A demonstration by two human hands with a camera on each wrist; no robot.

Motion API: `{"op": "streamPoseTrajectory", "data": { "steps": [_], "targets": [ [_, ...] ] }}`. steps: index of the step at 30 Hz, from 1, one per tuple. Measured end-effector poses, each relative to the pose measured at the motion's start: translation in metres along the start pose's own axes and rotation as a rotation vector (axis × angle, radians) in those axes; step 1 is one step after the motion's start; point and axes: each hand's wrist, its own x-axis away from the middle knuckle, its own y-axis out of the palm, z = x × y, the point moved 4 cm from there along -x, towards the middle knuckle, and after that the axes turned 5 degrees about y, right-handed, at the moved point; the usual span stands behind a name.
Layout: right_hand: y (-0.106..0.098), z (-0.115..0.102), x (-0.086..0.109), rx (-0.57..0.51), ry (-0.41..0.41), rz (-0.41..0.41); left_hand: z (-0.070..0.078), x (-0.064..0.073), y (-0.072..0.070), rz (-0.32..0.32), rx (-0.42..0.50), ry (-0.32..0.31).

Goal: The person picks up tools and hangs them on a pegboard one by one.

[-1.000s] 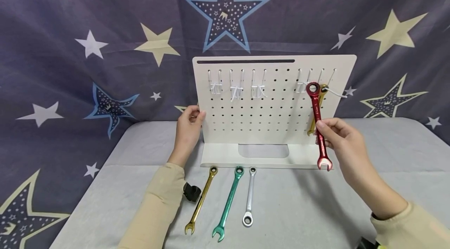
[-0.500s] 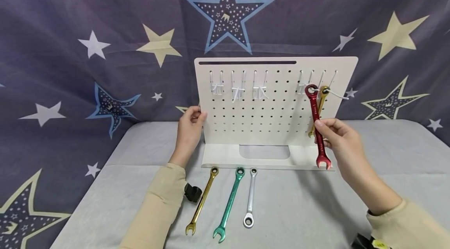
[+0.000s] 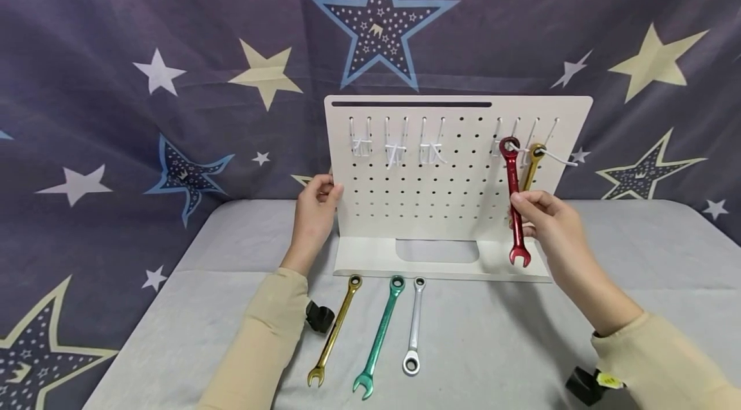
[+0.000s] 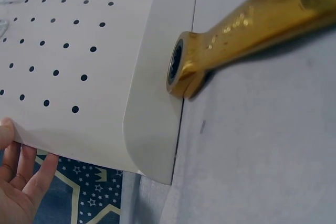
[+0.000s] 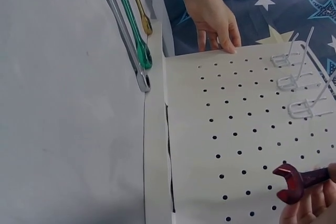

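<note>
My right hand [image 3: 550, 223] pinches a red combination wrench [image 3: 514, 204] by its shank, ring end up and open jaw down. A white hook prong shows in the wrench's ring, its end poking out on the right. Just behind hangs a gold wrench [image 3: 533, 165], ring over the neighbouring hook [image 3: 558, 158]; my fingers hide its lower part. With my left hand [image 3: 312, 214] I grip the left edge of the white pegboard [image 3: 417, 204], thumb in front. The right wrist view shows the red wrench's open end [image 5: 294, 184] before the board.
On the grey tablecloth [image 3: 475, 345] before the board lie another gold wrench [image 3: 336, 333], a green wrench [image 3: 379, 339] and a silver wrench [image 3: 414, 326]. More white hooks [image 3: 396, 149] stick out of the upper left board. A star-patterned curtain [image 3: 173, 11] hangs behind.
The red wrench has moved left and slightly up, and the hook prong now shows through its ring. My left hand keeps its grip on the board's edge.
</note>
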Motion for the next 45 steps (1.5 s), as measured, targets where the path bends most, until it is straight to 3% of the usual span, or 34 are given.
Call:
{"op": "streamPoseTrajectory", "data": {
  "steps": [7,14,18,28,33,40,45],
  "targets": [
    [0.002,0.005,-0.012,0.03,0.029,0.01,-0.001,-0.001,0.001,-0.002,0.002,0.007],
    [0.003,0.01,-0.027,0.335,0.008,0.048,-0.001,-0.001,0.0,0.003,-0.003,0.0],
    [0.002,0.013,-0.034,0.397,-0.032,0.065,-0.001,-0.001,0.001,0.007,-0.011,-0.007],
    [-0.001,0.014,-0.036,0.41,-0.091,0.065,-0.001,-0.001,0.001,0.013,-0.008,-0.006],
    [-0.002,0.016,-0.033,0.403,-0.121,0.026,-0.001,0.0,0.0,0.013,-0.009,-0.007],
    [-0.011,0.023,-0.027,0.212,-0.096,-0.108,-0.002,-0.001,0.001,0.014,-0.009,-0.004],
    [-0.026,0.025,-0.025,0.093,-0.11,-0.109,-0.002,-0.001,0.001,0.016,-0.012,0.001]
  ]
}}
